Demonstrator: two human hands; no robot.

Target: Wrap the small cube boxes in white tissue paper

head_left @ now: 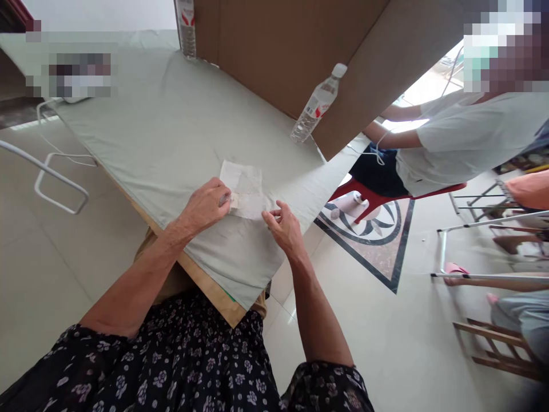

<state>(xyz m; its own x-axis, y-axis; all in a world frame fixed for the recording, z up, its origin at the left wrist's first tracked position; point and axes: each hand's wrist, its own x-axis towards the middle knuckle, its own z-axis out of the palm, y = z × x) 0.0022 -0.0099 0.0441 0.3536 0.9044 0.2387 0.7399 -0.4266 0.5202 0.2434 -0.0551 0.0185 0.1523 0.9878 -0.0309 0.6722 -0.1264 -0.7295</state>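
A small white cloth (245,186), partly folded, lies on the pale green table cover (171,126) near the table's front edge. My left hand (206,207) rests on the cloth's left side, fingers curled and pinching its edge. At the cloth's lower right corner is my right hand (283,226), with its fingertips pressed together on the fabric. Both forearms reach in from below, out of dark floral sleeves.
A clear water bottle (316,106) stands beside a tall brown cardboard divider (300,51); a second bottle (186,28) is at the back. Another person in a white shirt (463,137) sits on a red chair (377,197) to the right. A white wire rack (55,177) is at left.
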